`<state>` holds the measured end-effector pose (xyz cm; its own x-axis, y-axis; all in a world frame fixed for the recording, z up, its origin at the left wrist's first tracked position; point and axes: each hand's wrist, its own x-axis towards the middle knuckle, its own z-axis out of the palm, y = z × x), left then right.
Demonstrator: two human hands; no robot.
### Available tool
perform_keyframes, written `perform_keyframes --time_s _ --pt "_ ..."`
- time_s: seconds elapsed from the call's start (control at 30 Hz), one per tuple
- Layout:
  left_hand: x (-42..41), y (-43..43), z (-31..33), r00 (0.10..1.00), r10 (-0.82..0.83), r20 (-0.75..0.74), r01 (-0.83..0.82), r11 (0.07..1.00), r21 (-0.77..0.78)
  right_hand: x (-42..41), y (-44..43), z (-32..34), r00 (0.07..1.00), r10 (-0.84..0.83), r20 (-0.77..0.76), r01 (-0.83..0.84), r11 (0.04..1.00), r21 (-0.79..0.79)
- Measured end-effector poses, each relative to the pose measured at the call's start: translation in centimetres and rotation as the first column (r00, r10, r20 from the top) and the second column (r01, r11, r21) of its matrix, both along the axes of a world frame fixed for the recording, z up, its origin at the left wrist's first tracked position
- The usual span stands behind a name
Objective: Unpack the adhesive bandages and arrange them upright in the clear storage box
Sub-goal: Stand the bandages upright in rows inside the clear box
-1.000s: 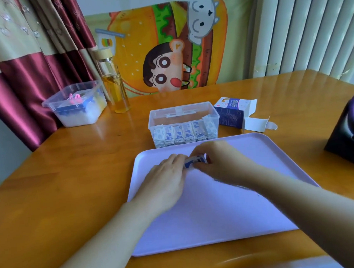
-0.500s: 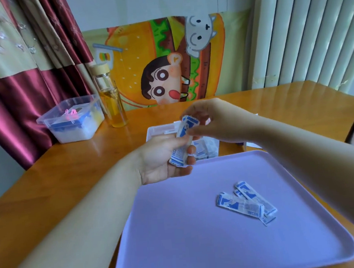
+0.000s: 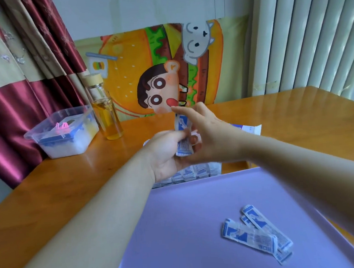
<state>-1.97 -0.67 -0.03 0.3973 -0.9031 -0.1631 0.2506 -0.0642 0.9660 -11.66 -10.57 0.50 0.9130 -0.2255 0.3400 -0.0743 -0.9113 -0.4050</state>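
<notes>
Now opens right hand [image 3: 212,135] beside bandage bundle [image 3: 181,124], fingers spread. Grips bundle upright, long axis twelve-to-six, in left hand [image 3: 165,153]. Leaves clear storage box [image 3: 197,172] just below at six o'clock.

2 bare forearms, slim and smooth, with left hand [image 3: 165,155] and right hand [image 3: 212,135]

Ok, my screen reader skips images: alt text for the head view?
Left hand grips a small stack of wrapped bandages upright above the table, right hand against it; loose bandages lie on the purple tray.
</notes>
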Motion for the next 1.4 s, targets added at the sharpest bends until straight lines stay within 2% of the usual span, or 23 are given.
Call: perform_keyframes --time_s 0.07,0.17,0.27,0.33,0.43,0.6,0.7,0.83,0.93,1.07,1.23,1.3,1.4 --pt "0.9 -1.2 0.8 0.998 0.010 0.060 -0.010 1.000 -0.005 0.7 -1.5 1.4 0.999 0.031 0.009 -0.032 0.976 0.216" --pt "2.1 -2.8 1.6 0.990 0.009 0.141 -0.008 1.000 -0.006 1.9 -3.7 2.5 0.988 -0.009 0.153 -0.072 0.853 0.517" --pt "2.7 -4.3 1.6 0.970 -0.015 0.242 0.007 0.999 0.037 3.6 -5.7 2.2 0.974 -0.154 0.165 0.039 0.836 0.548" --pt "3.6 -5.3 0.9 0.918 -0.014 0.397 -0.030 0.994 0.103 4.7 -6.6 1.7 0.973 -0.220 0.068 0.158 0.852 0.500" --pt "5.0 -6.5 -0.6 0.761 -0.091 0.642 -0.109 0.958 0.265 6.2 -7.7 0.5 0.955 -0.282 -0.093 0.295 0.869 0.397" --pt "5.5 -6.9 -2.5 0.782 -0.146 0.606 -0.151 0.898 0.412 7.7 -8.2 -2.5 0.914 -0.308 -0.264 0.368 0.903 0.220" --pt "5.9 -7.4 -3.5 0.719 -0.251 0.648 -0.131 0.866 0.482 8.3 -8.0 -3.7 0.879 -0.349 -0.324 0.389 0.919 0.065" --pt "5.6 -7.7 -4.0 0.617 -0.384 0.687 -0.147 0.801 0.580 8.6 -7.7 -5.0 0.850 -0.377 -0.368 0.381 0.922 -0.065" --pt "5.4 -7.7 -4.2 0.573 -0.451 0.684 -0.146 0.766 0.627 8.6 -7.5 -5.6 0.828 -0.392 -0.402 0.352 0.920 -0.172" --pt "5.4 -7.6 -4.2 0.547 -0.500 0.671 -0.127 0.743 0.657 8.6 -7.1 -6.1 0.805 -0.441 -0.396 0.326 0.888 -0.326" --pt "5.6 -7.5 -4.2 0.503 -0.555 0.662 -0.113 0.718 0.687 8.6 -6.8 -6.2 0.802 -0.456 -0.387 0.294 0.864 -0.409" --pt "5.9 -7.5 -4.3 0.543 -0.510 0.667 -0.134 0.732 0.668 8.5 -6.8 -6.3 0.807 -0.452 -0.380 0.294 0.865 -0.406" --pt "6.0 -7.4 -4.1 0.553 -0.473 0.686 -0.158 0.749 0.644 8.5 -6.7 -6.4 0.818 -0.465 -0.339 0.295 0.845 -0.447"
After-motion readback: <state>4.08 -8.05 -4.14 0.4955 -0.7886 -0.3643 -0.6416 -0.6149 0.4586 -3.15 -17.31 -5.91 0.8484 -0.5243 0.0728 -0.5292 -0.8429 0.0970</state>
